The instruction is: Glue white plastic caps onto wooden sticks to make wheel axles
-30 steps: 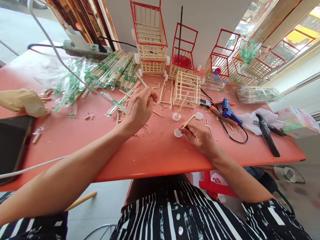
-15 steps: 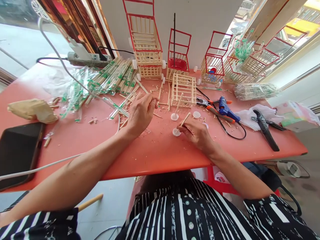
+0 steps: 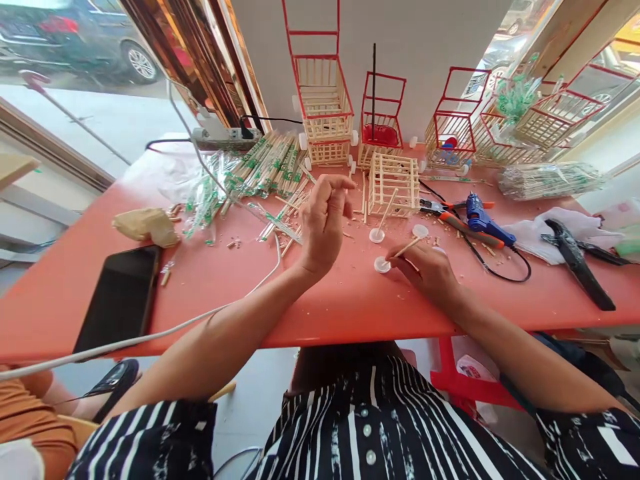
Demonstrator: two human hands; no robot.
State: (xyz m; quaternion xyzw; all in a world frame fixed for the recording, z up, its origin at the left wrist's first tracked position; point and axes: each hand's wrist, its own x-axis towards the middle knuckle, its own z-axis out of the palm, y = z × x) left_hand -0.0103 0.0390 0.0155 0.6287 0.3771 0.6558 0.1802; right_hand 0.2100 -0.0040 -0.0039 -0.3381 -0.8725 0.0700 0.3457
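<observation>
My right hand [image 3: 427, 270] pinches a short wooden stick [image 3: 409, 247] close to the table. The stick leans, and its lower end meets a small white round cap [image 3: 381, 265]. Just behind, another white cap [image 3: 377, 235] has a stick [image 3: 388, 212] standing tilted in it. My left hand [image 3: 324, 223] is raised over the table with its fingers loosely bent and apart, and nothing shows in it. Beyond the hands is a small basket frame of wooden sticks [image 3: 395, 183]. A loose white cap [image 3: 420, 231] lies near my right hand.
Stick-built carts with red frames [image 3: 327, 100] stand along the wall. Wrapped stick bundles [image 3: 270, 163] lie at the left back. At right are a blue glue gun [image 3: 483, 217], pliers [image 3: 443, 210] and a black clamp [image 3: 577, 260]. A phone [image 3: 120, 293] and white cable [image 3: 200, 317] are at left.
The view has turned left. My left hand has lifted, its fingers now looser and apart. My right hand still holds the stick at the cap, and the stick leans lower.
</observation>
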